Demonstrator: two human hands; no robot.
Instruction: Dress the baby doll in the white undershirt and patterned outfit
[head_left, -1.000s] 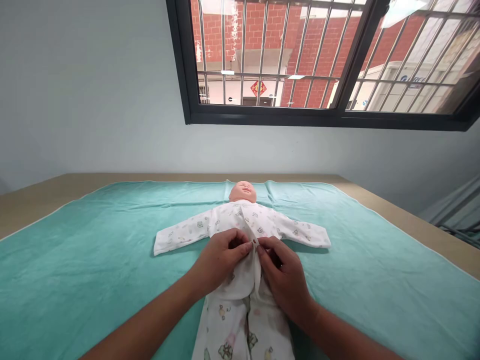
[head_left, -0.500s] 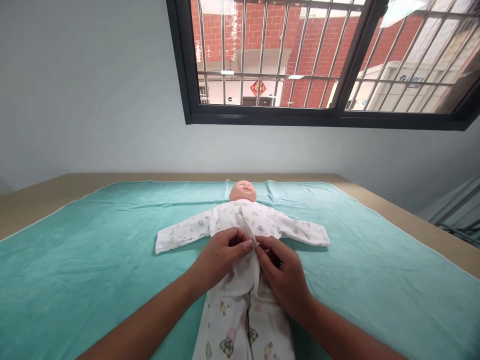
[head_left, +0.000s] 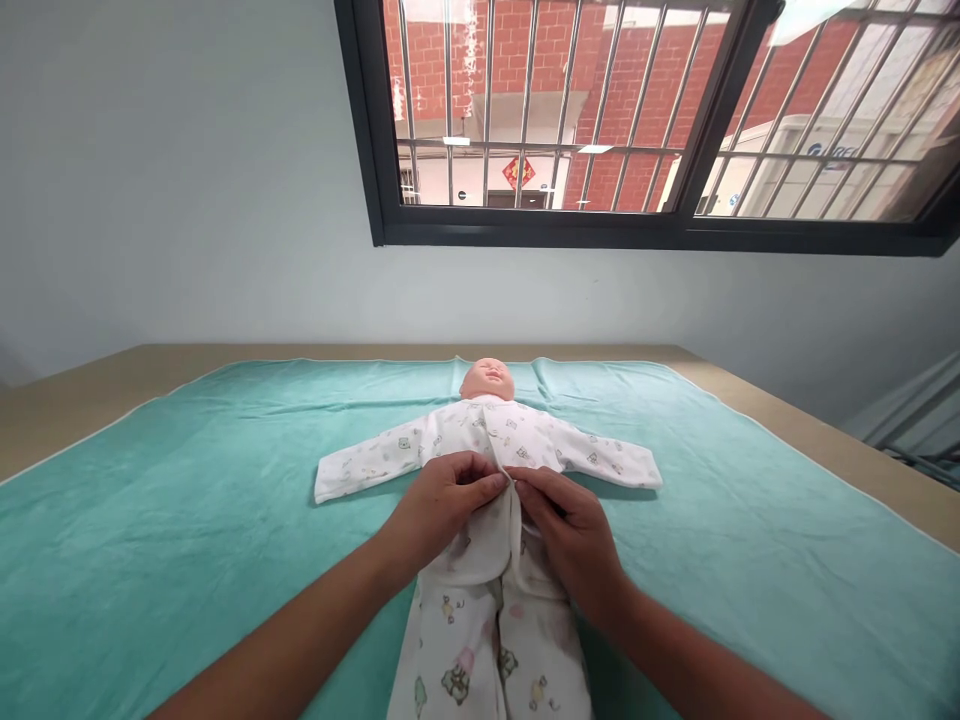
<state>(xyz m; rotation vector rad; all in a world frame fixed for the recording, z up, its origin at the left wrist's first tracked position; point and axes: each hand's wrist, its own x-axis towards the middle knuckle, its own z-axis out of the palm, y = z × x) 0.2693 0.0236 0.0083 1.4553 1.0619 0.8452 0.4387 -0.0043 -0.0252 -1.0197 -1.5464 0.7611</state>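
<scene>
A baby doll (head_left: 487, 379) lies on its back on a teal blanket (head_left: 187, 520), head toward the wall, arms spread. It wears a white printed top (head_left: 517, 435) and printed trousers (head_left: 487, 650). My left hand (head_left: 442, 500) pinches the left front flap of the top at the doll's belly. My right hand (head_left: 574, 535) pinches the right flap beside it. The fingertips of both hands meet at the top's front opening.
The blanket covers a tan table (head_left: 825, 440) that runs to a pale wall. A dark-framed barred window (head_left: 637, 120) sits above, with a brick building outside. Grey fabric (head_left: 915, 420) shows at the right edge.
Both hands have stayed at the front opening of the top, shifting slightly up the doll's belly. The view has tilted a little; the doll has not moved.
</scene>
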